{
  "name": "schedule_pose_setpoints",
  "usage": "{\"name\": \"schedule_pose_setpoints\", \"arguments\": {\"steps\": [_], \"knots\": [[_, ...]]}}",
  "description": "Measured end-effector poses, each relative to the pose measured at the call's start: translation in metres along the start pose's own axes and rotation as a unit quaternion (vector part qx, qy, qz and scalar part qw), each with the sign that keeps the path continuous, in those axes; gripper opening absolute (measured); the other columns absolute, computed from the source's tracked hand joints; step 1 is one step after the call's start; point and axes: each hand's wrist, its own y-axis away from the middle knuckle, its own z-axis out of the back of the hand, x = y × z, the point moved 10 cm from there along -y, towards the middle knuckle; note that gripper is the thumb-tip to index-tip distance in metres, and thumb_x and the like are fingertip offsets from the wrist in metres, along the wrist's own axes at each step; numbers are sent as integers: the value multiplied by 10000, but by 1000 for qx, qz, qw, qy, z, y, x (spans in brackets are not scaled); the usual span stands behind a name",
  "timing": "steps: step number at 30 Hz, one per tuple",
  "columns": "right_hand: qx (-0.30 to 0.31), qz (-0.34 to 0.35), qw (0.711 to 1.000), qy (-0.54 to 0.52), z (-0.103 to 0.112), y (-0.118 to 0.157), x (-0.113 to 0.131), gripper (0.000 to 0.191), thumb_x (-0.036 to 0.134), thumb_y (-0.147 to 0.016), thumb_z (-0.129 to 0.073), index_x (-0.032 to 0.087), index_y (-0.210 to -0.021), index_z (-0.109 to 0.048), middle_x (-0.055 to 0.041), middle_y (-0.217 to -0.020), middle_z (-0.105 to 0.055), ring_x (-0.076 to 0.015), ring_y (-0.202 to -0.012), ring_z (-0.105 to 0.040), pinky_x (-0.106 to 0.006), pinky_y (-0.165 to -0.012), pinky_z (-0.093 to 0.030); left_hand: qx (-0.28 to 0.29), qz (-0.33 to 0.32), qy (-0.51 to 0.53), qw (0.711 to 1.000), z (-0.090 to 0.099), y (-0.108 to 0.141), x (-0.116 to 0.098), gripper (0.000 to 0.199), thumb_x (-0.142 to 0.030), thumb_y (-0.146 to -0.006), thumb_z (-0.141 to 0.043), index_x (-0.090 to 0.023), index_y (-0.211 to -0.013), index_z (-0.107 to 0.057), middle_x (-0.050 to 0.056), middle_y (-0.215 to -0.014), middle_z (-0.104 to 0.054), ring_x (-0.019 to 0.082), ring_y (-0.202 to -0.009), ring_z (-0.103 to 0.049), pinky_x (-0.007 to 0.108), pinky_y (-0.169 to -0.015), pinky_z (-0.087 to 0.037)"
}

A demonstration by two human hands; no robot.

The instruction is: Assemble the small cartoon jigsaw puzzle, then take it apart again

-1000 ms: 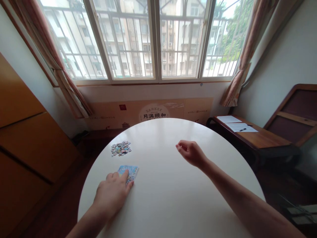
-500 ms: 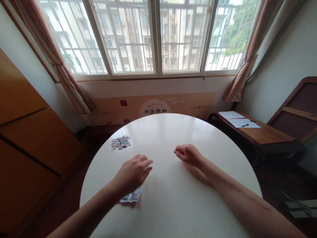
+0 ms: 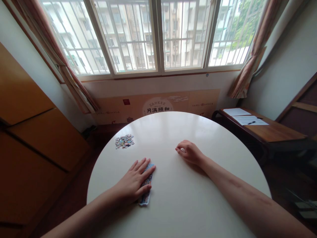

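Note:
On the round white table point(image 3: 183, 205), my left hand point(image 3: 135, 180) lies flat with its fingers spread over a blue, patterned joined puzzle strip point(image 3: 146, 198). The hand hides much of the strip; its top corner and lower right part show. My right hand point(image 3: 189, 152) rests on the table right of centre, fingers curled together with thumb and index meeting. Whether anything is inside its fingers is too small to tell. A pile of small puzzle pieces point(image 3: 124, 141) sits at the table's back left, beyond my left hand.
To the right stands a wooden side table point(image 3: 279, 131) with white papers point(image 3: 250, 120) and a dark pen on them. An orange-brown cabinet point(image 3: 44, 138) stands at the left. Behind the table, a printed beige panel point(image 3: 109, 105) leans below the window.
My left hand has come down flat onto the strip and its fingers have spread. The strip now lies further right. My right hand stays curled in nearly the same spot. The view has shifted slightly.

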Motion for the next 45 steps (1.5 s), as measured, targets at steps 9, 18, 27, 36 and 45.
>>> {"name": "schedule_pose_setpoints", "arguments": {"steps": [9,18,27,36,45], "knots": [[-1,-1,1000,11,2,4,1,202,244,-938,-563,167,-792,-680,-39,-772,-646,-143,-797,-575,-243,-781,-411,-28,-66,48,996,5,-10,-72,792,-665,-888,-505,-234,-1528,-323,192,-1595,-261,419,-1452,-242,663,-1134,-219],[-2,-29,999,28,2,2,-11,217,259,-935,-557,161,-788,-683,-26,-724,-615,-118,-714,-536,-217,-703,-374,-116,-75,-2,990,35,43,-72,83,-243,-860,-589,-199,-920,-553,90,-1115,-615,257,-941,-573,387,-773,-508],[3,-37,999,34,1,1,-11,215,266,-938,-559,158,-798,-682,-28,-721,-606,-120,-723,-528,-220,-711,-364,-141,-156,-63,976,29,35,-108,93,-174,-874,-538,-191,-782,-534,57,-852,-575,214,-758,-508,345,-649,-427],[9,-32,999,34,3,4,-4,205,267,-939,-560,161,-823,-691,-53,-787,-637,-146,-790,-560,-244,-755,-402,-169,-224,-128,951,-9,13,-208,193,-344,-854,-612,-188,-759,-549,57,-726,-533,210,-627,-479,353,-504,-328],[18,-27,999,24,1,4,-8,175,250,-924,-581,168,-832,-706,-47,-793,-641,-142,-791,-561,-240,-759,-403,-178,-284,-139,932,-23,22,-227,154,-204,-858,-627,-206,-754,-514,23,-684,-511,166,-552,-467,306,-436,-204]]}}
